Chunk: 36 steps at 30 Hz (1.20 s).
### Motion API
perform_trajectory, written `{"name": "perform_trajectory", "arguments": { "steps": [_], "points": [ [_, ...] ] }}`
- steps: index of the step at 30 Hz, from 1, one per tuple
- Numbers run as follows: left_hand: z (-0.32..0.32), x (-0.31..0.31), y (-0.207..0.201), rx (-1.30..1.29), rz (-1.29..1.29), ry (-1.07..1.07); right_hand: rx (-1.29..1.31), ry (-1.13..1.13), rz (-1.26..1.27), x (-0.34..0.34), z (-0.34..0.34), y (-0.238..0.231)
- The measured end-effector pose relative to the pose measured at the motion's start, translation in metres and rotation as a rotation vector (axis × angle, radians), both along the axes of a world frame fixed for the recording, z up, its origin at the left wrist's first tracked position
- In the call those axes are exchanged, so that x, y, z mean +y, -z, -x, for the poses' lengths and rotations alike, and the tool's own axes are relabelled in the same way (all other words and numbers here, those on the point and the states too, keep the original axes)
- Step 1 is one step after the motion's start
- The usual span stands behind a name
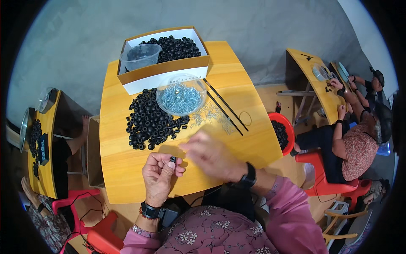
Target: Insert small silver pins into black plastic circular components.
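My left hand (160, 175) pinches a small black rubber ring (172, 159) between thumb and fingers, just above the near edge of the yellow wooden table (122, 165). My right hand (211, 155) is blurred with motion over the table, right of the left hand, fingers loosely spread; I cannot tell if it holds anything. A heap of black rings (150, 120) lies ahead of the left hand. A clear round dish of small silvery-blue metal parts (181, 98) sits beyond, with more such parts scattered (213, 115) beside it.
A cardboard box (163, 67) at the far side holds more black rings and a clear plastic bowl (140, 56). Two thin black sticks (226, 111) and a wire loop (245, 118) lie to the right. A red bowl of rings (282, 132) and other seated people are at right.
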<state>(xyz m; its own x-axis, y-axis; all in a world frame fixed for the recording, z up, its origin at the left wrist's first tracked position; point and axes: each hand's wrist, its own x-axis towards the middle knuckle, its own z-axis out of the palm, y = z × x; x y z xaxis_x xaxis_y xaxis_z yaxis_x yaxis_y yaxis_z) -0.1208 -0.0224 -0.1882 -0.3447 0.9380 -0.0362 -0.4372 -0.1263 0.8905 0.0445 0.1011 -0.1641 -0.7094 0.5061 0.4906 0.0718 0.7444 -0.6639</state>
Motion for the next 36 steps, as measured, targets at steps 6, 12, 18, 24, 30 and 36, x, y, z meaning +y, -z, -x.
{"name": "perform_trajectory", "arguments": {
  "steps": [6, 12, 18, 24, 30, 36],
  "points": [
    [-0.001, 0.002, 0.001, 0.061, 0.027, 0.022, -0.088, 0.549, -0.044, 0.107, -0.036, -0.02],
    [-0.002, 0.002, -0.002, 0.088, 0.06, 0.014, -0.473, 0.452, -0.18, 0.151, -0.031, -0.012],
    [-0.001, 0.001, -0.002, 0.074, 0.053, 0.028, -0.54, 0.413, -0.167, 0.152, -0.022, -0.013],
    [-0.002, 0.003, -0.002, 0.06, 0.047, 0.029, -0.533, 0.373, -0.184, 0.156, -0.026, -0.009],
    [-0.001, 0.002, -0.001, 0.062, 0.056, 0.029, -0.298, 0.33, 0.151, 0.134, -0.033, -0.029],
    [-0.002, 0.003, -0.002, 0.091, 0.052, 0.034, -0.156, 0.262, 0.281, 0.136, -0.045, -0.017]
  ]
}}
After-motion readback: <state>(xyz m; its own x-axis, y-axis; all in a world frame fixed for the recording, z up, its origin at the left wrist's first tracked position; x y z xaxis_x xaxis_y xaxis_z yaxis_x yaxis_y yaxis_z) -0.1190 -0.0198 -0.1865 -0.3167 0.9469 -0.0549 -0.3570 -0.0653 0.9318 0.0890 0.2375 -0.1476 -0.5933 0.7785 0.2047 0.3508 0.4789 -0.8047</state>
